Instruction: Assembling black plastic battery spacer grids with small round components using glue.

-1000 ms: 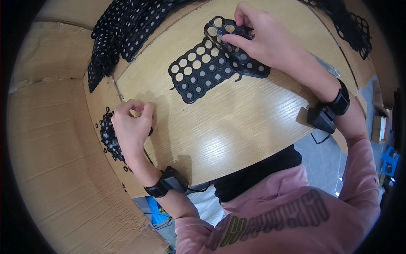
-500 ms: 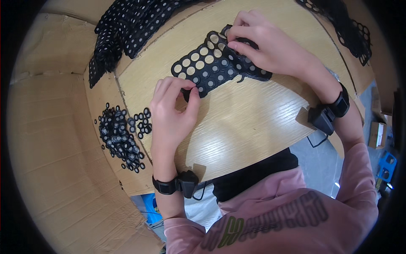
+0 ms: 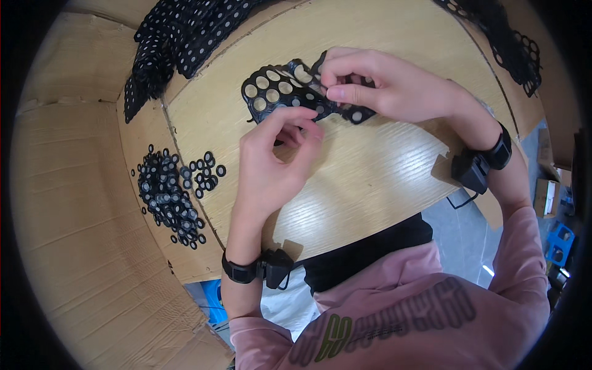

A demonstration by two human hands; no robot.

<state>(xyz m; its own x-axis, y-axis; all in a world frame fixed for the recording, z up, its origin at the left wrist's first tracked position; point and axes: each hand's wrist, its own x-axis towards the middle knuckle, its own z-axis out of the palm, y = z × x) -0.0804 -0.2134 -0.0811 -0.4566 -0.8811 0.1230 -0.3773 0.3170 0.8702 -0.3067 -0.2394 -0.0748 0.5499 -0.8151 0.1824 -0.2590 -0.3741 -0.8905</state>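
A black rubbery sheet punched with rows of round holes (image 3: pixel 261 94) lies bunched on the table under both hands. Its left part shows open holes with the wood behind them, while grey discs fill holes nearer the middle. My left hand (image 3: pixel 277 154) is closed at the sheet's near edge, thumb and forefinger pinching it. Farther right, my right hand (image 3: pixel 388 89) has the thumb and bent forefinger closed on the sheet's raised, folded right part. The palm hides some of that part.
Left of the sheet is a heap of small black rings with grey centres (image 3: pixel 166 194), with several loose ones beside it. Dotted black sheets (image 3: pixel 185 37) lie at the far left, and strips with open holes (image 3: pixel 518 55) at the far right. A cardboard wall (image 3: pixel 68 185) stands left.
My left hand has moved right and slightly away from me along the sheet's edge. My right hand has come nearer and left. The sheet is more bunched between them.
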